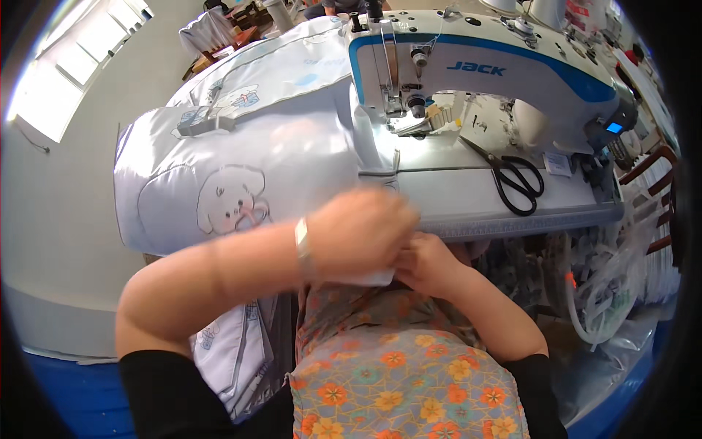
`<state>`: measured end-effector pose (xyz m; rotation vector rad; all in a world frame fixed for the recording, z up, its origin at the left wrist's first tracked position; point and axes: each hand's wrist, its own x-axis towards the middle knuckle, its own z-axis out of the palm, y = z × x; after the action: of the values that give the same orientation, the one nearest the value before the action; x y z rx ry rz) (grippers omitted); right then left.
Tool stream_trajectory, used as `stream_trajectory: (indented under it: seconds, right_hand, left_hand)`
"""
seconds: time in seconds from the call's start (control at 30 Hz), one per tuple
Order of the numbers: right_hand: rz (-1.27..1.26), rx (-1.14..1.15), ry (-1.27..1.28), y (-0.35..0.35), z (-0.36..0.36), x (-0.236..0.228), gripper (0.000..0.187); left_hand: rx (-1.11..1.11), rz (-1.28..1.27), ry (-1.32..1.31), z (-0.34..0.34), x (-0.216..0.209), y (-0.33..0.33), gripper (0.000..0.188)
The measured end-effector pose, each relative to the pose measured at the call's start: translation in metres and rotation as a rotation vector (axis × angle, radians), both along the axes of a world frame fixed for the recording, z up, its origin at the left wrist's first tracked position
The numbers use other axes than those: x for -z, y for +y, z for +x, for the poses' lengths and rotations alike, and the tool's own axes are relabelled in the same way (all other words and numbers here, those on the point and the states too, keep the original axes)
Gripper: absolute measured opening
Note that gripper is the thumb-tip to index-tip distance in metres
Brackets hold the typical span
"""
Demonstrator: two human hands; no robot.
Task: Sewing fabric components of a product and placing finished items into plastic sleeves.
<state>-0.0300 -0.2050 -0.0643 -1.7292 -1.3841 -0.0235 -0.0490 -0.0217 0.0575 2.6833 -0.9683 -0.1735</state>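
Observation:
My left hand (365,230) is curled into a fist shape and smeared by motion, in front of the sewing table's near edge. A pale band circles its wrist. Just below and to the right, almost touching it, my right hand (431,265) has its fingers bent and pressed together. What either hand holds is hidden. A corner of white fabric (376,279) shows beneath the hands. Left of them, a large white printed cloth (307,164) with a cartoon dog lies over the table and reaches the sewing machine (475,69), whose needle area is lit.
Black-handled scissors (517,186) lie open on the machine bed, right of the needle. A grey metal clip-like piece (207,126) rests on the cloth. Clear plastic bags (610,285) hang at the right. More white printed cloth (238,355) hangs at lower left.

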Motion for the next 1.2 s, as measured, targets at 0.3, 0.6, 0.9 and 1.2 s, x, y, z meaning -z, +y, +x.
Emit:
stream_trajectory:
  seconds: [0.3,0.6,0.9,1.2]
  right_hand:
    - [-0.054,-0.053,0.161,-0.020,0.014,0.006,0.014]
    - [-0.068,-0.019,0.203,-0.026,0.041,-0.008,0.013]
    - [-0.210,-0.075,0.218,-0.041,0.087,-0.025,0.020]
    - [-0.302,-0.098,0.311,-0.043,0.111,-0.030,0.020]
  left_hand:
    - [-0.384,0.183,-0.427,0.055,0.091,0.004,0.050]
    - [-0.540,0.281,-0.143,0.090,0.080,-0.003,0.031]
    - [-0.441,0.245,-0.225,0.090,0.073,-0.006,0.019]
    - [-0.383,0.372,-0.480,0.076,0.087,-0.002,0.023]
